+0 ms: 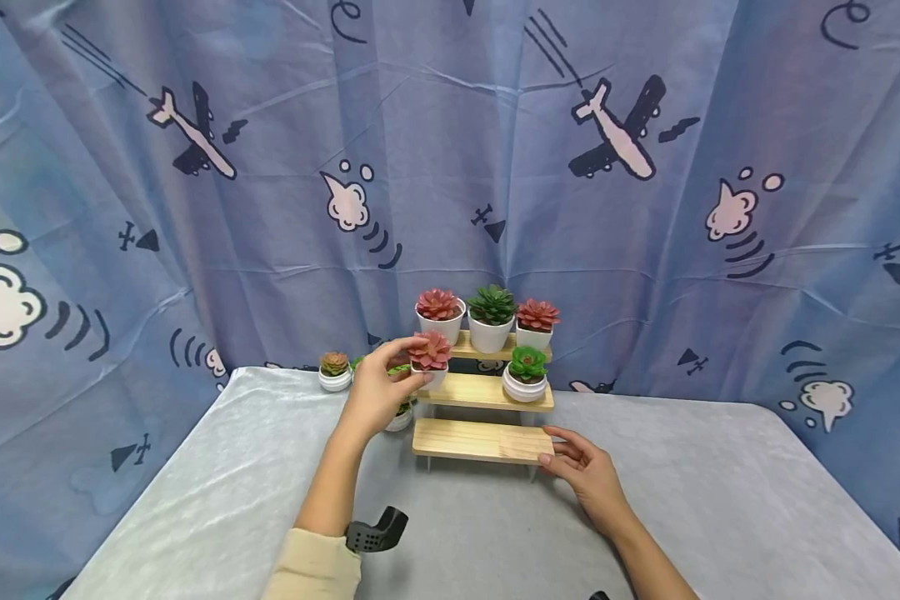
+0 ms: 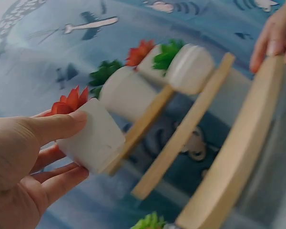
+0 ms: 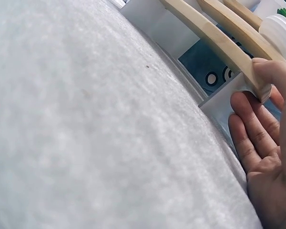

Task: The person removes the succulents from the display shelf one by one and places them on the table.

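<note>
My left hand [image 1: 377, 389] holds a small white square pot with a red succulent [image 1: 430, 352] between thumb and fingers, at the left end of the middle step. In the left wrist view the white pot [image 2: 96, 138] is tilted, its base towards the camera. My right hand [image 1: 591, 479] grips the right end of the lowest step of a three-tier wooden plant stand [image 1: 457, 437]. In the right wrist view the thumb lies over the board's end [image 3: 257, 86], with the other fingers below it. A green succulent in a round white pot [image 1: 526, 379] sits at the middle step's right end.
On the top step stand a red succulent [image 1: 438, 308], a dark green succulent [image 1: 491, 321] and another red succulent [image 1: 536, 321], all in white pots. Left of the stand, an orange-green succulent [image 1: 334, 371] and other pots, partly hidden by my left arm, stand on the grey-white tabletop [image 1: 270, 467]. A blue curtain hangs behind.
</note>
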`<state>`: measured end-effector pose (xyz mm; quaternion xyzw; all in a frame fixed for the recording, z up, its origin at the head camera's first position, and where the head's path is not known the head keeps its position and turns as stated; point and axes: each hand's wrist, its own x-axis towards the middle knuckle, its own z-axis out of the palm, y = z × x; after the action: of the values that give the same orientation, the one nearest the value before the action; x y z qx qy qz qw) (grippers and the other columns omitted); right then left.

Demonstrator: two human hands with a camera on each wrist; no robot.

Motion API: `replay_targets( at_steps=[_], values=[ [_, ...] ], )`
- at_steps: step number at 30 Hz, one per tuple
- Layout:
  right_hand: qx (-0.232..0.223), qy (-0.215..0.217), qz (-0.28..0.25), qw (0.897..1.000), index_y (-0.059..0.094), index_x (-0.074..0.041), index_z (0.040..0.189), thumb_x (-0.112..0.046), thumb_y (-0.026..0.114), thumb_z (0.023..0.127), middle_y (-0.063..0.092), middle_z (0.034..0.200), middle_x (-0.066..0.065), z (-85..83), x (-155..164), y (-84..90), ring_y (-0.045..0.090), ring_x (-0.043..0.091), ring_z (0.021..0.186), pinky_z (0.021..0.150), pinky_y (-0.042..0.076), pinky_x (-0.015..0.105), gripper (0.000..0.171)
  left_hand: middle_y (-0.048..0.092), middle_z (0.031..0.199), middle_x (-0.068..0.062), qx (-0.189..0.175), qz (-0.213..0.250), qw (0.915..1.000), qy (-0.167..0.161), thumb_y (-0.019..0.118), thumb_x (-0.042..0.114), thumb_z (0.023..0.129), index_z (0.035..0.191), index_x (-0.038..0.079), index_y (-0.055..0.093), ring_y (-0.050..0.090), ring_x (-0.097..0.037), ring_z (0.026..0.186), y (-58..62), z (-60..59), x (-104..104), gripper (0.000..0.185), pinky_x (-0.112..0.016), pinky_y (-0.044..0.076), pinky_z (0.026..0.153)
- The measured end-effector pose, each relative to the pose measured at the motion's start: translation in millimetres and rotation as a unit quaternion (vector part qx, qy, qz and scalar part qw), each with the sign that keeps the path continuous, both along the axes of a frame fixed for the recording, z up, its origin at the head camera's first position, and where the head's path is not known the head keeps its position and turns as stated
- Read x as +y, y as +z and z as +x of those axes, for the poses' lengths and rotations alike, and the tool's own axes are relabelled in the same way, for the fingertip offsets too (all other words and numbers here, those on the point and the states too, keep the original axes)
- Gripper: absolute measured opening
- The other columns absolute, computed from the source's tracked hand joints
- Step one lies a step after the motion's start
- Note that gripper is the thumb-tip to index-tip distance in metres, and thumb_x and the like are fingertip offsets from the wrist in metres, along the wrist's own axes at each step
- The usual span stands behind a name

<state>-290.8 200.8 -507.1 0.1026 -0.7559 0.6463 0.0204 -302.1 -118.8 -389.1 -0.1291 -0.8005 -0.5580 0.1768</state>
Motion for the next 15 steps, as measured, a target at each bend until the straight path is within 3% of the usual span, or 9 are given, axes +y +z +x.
replay_targets(
  at_steps=[5,11,15],
  values=[
    [-0.001,-0.004,0.004,1.0,0.053,0.004,0.141,-0.009,0.073,0.092,0.07,0.114,0.016,-0.2,0.3,-0.2,0.072,0.003,0.091,0.078,0.061,0.022,0.055,0.06,0.142,-0.012,-0.008,0.019,0.9997,0.016,0.078,0.001,0.086,0.129,0.01,0.066,0.066,-0.032,0.121,2.2,-1.4,-23.8,0.046,-0.042,0.056,0.102],
    [-0.004,-0.006,0.005,1.0,0.053,0.003,0.142,-0.008,0.073,0.093,0.069,0.118,0.021,-0.1,-0.5,0.1,0.071,0.002,0.091,0.078,0.061,0.022,0.054,0.06,0.141,-0.012,-0.031,0.026,0.998,0.049,0.078,0.002,0.086,0.131,0.009,0.064,0.064,-0.032,0.124,-6.0,-5.6,-49.5,0.048,-0.043,0.056,0.103],
    [-0.012,-0.01,0.005,1.0,0.053,0.002,0.143,-0.01,0.073,0.092,0.068,0.12,0.024,-0.2,-1.5,1.2,0.071,0.002,0.092,0.079,0.061,0.022,0.055,0.061,0.141,-0.013,-0.037,0.029,0.9974,0.055,0.078,0.003,0.086,0.131,0.009,0.064,0.064,-0.033,0.124,-10.3,-6.9,-59.7,0.048,-0.044,0.055,0.104]
  ],
)
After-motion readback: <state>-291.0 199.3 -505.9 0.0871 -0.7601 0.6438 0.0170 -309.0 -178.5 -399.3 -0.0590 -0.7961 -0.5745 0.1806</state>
